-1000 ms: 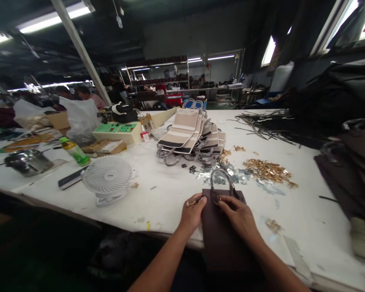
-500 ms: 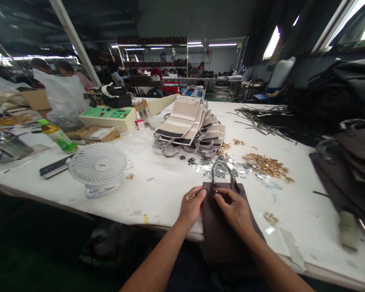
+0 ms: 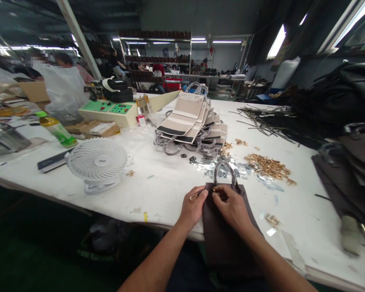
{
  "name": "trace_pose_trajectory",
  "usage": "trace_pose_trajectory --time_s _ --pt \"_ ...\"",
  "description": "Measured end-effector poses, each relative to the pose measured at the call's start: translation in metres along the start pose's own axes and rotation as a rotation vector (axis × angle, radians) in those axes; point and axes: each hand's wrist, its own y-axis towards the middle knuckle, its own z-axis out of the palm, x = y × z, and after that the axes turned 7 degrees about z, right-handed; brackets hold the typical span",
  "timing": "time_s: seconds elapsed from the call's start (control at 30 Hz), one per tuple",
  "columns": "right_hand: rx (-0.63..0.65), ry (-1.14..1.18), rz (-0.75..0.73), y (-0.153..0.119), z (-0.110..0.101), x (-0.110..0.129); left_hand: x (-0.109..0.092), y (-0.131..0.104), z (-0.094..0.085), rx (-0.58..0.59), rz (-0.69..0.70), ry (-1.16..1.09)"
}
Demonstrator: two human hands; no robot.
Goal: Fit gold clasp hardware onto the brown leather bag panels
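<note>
A dark brown bag panel [image 3: 219, 239] hangs over the table's front edge, its plastic-wrapped loop handle [image 3: 225, 164] standing up at the top. My left hand [image 3: 193, 209] is closed on the panel's left edge, thumb on top, and a gold metal fitting [image 3: 194, 197] shows among its fingers. My right hand [image 3: 234, 207] pinches a small gold piece [image 3: 213, 190] against the panel near the handle's left foot. The fingers partly hide that piece, so its exact shape is unclear.
Beyond the hands lie silver plates [image 3: 209, 166], a heap of gold fittings [image 3: 267, 166] and stacked beige bag panels [image 3: 185, 113]. A white fan [image 3: 97, 162] and a bottle [image 3: 56, 129] stand left. More dark panels [image 3: 331, 182] lie right.
My right fingertips have shifted slightly up and left on the panel, with the gold piece at the handle's foot. The left hand keeps its grip. The view has turned slightly.
</note>
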Motion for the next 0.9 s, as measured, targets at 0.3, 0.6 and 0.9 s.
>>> trace_pose_trajectory --time_s 0.3,0.6,0.9 --pt "0.101 -0.080 0.015 0.007 -0.005 0.007 0.001 -0.001 0.001 -0.030 0.026 0.066" --pt "0.075 -0.260 -0.068 0.018 0.003 0.014 0.002 0.004 -0.002 -0.017 0.069 0.121" --pt "0.118 -0.180 -0.038 0.021 0.007 0.013 0.011 0.006 -0.002 -0.076 0.043 0.125"
